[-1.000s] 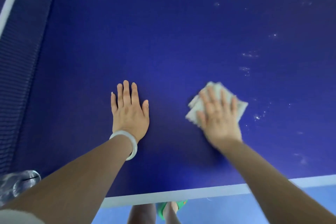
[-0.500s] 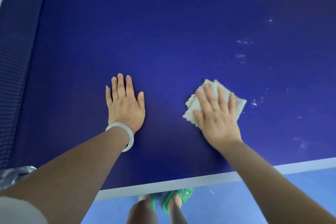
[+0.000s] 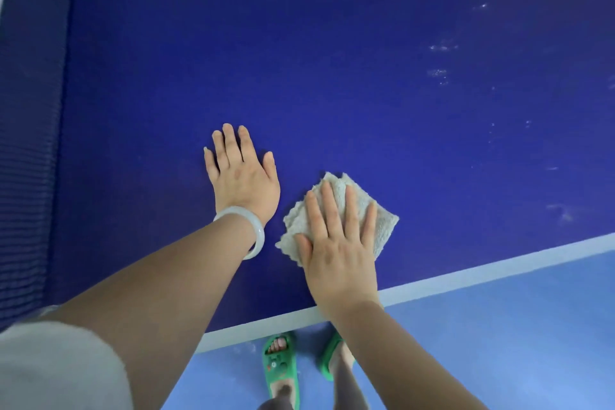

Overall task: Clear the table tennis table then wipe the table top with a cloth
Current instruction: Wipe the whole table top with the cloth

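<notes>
Hands flat: left hand (image 3: 242, 176) open-palmed on table top (image 3: 332, 76); right hand (image 3: 339, 250) presses cloth (image 3: 382, 226) with straight fingers.

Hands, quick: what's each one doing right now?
Left hand: open, flat on the dark blue table top.
Right hand: open, pressing the folded off-white terry cloth.

We note dark-blue table top (image 3: 332, 76), white line (image 3: 499, 264) along near edge; folded pale cloth (image 3: 384, 230) on it near edge; whitish specks (image 3: 437, 73) at right.
</notes>
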`<state>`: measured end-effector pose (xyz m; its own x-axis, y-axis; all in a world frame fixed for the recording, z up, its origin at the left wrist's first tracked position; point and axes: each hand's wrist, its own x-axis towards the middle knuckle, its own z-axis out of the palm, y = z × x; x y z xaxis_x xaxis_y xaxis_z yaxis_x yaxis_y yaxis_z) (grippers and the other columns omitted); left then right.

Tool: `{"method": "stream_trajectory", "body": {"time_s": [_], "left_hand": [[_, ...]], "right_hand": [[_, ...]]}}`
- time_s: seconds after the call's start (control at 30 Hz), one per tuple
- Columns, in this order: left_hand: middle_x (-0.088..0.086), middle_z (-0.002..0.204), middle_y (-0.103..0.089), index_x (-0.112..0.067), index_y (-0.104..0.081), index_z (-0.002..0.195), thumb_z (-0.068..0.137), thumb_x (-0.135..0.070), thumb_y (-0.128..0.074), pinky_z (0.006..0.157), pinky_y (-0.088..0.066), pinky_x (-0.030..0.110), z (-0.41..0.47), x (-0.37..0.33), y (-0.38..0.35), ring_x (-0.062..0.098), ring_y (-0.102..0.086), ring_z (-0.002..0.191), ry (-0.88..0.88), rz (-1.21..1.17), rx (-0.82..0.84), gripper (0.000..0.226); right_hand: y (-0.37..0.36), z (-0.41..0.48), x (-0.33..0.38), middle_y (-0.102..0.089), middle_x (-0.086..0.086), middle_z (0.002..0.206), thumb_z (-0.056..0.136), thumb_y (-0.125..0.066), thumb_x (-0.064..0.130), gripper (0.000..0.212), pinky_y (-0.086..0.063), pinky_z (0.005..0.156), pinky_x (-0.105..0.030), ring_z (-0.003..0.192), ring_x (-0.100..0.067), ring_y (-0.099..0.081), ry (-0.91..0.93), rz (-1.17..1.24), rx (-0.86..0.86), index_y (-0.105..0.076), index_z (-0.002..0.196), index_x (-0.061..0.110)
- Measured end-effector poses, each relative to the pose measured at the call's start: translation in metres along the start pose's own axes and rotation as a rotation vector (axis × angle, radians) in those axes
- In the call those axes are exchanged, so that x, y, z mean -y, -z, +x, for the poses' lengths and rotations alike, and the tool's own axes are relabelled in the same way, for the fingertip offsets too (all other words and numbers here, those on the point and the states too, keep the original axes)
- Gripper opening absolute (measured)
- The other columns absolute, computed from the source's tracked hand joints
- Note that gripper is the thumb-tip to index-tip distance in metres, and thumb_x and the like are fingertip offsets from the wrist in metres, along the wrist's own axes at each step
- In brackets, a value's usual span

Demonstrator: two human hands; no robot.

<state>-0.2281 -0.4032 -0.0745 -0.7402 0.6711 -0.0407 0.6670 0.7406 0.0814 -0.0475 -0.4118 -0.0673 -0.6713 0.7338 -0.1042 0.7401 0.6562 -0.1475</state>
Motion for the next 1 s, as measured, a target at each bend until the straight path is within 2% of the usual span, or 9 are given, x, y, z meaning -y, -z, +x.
{"method": "stream_trajectory", "body": {"time_s": [0.13,0.27,0.33,0.4,0.5,0.6,0.67,0.83,1.0], "left_hand": [[0.013,0.164,-0.004,-0.009,-0.008,0.156,0.102,-0.043,-0.017,0.123,-0.002,0.049,0.001,0.001,0.000,0.030,0.001,0.152,-0.011,0.008,0.013,0.065],[0.014,0.164,-0.003,-0.008,-0.008,0.156,0.103,-0.043,-0.018,0.123,-0.001,0.050,0.000,0.000,0.001,0.031,0.001,0.152,-0.010,0.006,0.021,0.064],[0.014,0.164,-0.004,-0.008,-0.008,0.156,0.103,-0.043,-0.018,0.123,-0.002,0.050,-0.001,0.000,0.001,0.031,0.001,0.152,-0.016,0.011,0.023,0.064],[0.014,0.164,-0.004,-0.008,-0.007,0.156,0.103,-0.043,-0.017,0.122,-0.002,0.051,-0.001,0.001,0.001,0.032,0.001,0.152,-0.019,0.018,0.025,0.064],[0.014,0.164,-0.003,-0.007,-0.007,0.157,0.103,-0.043,-0.017,0.122,-0.001,0.051,-0.001,0.002,0.001,0.031,0.002,0.152,-0.021,0.008,0.029,0.065],[0.014,0.164,-0.003,-0.007,-0.007,0.157,0.103,-0.043,-0.016,0.122,-0.002,0.051,-0.001,0.002,-0.001,0.031,0.002,0.152,-0.024,0.007,0.027,0.065],[0.014,0.164,-0.004,-0.007,-0.008,0.157,0.103,-0.044,-0.016,0.122,-0.003,0.051,0.000,0.001,-0.001,0.032,0.001,0.152,-0.025,0.015,0.018,0.066],[0.015,0.164,-0.007,-0.006,-0.011,0.156,0.102,-0.043,-0.019,0.122,-0.002,0.051,-0.001,0.001,-0.002,0.032,-0.001,0.151,-0.026,-0.013,0.011,0.065],[0.015,0.164,-0.007,-0.006,-0.014,0.156,0.104,-0.040,-0.024,0.122,0.000,0.050,-0.001,0.002,0.003,0.032,0.000,0.151,-0.028,-0.044,0.019,0.063]], "right_hand": [[-0.002,-0.009,-0.035,-0.019,-0.001,0.164,0.102,-0.025,0.046,0.059,-0.015,0.117,-0.061,0.150,-0.034,-0.014,0.105,-0.051,-0.040,-0.027,0.155,0.021],[0.008,0.002,-0.094,-0.023,-0.001,0.162,0.098,-0.024,0.049,0.062,-0.006,0.119,-0.059,0.148,-0.035,-0.018,-0.347,0.004,-0.141,-0.032,0.153,0.022],[0.010,0.000,-0.084,-0.025,-0.004,0.161,0.098,-0.025,0.046,0.062,-0.008,0.117,-0.062,0.147,-0.039,-0.019,-0.481,0.040,-0.188,-0.035,0.152,0.017],[0.005,-0.010,-0.048,-0.024,-0.006,0.162,0.098,-0.031,0.044,0.060,-0.009,0.116,-0.063,0.147,-0.039,-0.019,-0.458,0.030,-0.211,-0.034,0.152,0.016],[-0.008,-0.033,0.006,-0.022,-0.004,0.163,0.101,-0.032,0.042,0.058,-0.010,0.118,-0.062,0.150,-0.036,-0.016,-0.199,0.019,-0.164,-0.033,0.153,0.019],[-0.009,-0.037,-0.006,-0.021,0.000,0.163,0.103,-0.026,0.045,0.056,-0.013,0.118,-0.061,0.151,-0.032,-0.013,-0.014,0.000,-0.128,-0.032,0.154,0.021],[-0.003,-0.027,-0.043,-0.021,0.001,0.163,0.102,-0.026,0.046,0.057,-0.013,0.119,-0.059,0.151,-0.031,-0.014,-0.073,-0.014,-0.150,-0.031,0.154,0.022],[0.010,0.002,-0.125,-0.013,0.006,0.164,0.100,-0.015,0.050,0.060,-0.002,0.121,-0.055,0.151,-0.028,-0.006,-0.474,0.026,-0.174,-0.024,0.155,0.026],[0.010,0.003,-0.125,-0.017,0.006,0.163,0.100,-0.020,0.048,0.058,-0.003,0.121,-0.055,0.150,-0.029,-0.008,-0.476,0.029,-0.190,-0.027,0.153,0.026]]}}
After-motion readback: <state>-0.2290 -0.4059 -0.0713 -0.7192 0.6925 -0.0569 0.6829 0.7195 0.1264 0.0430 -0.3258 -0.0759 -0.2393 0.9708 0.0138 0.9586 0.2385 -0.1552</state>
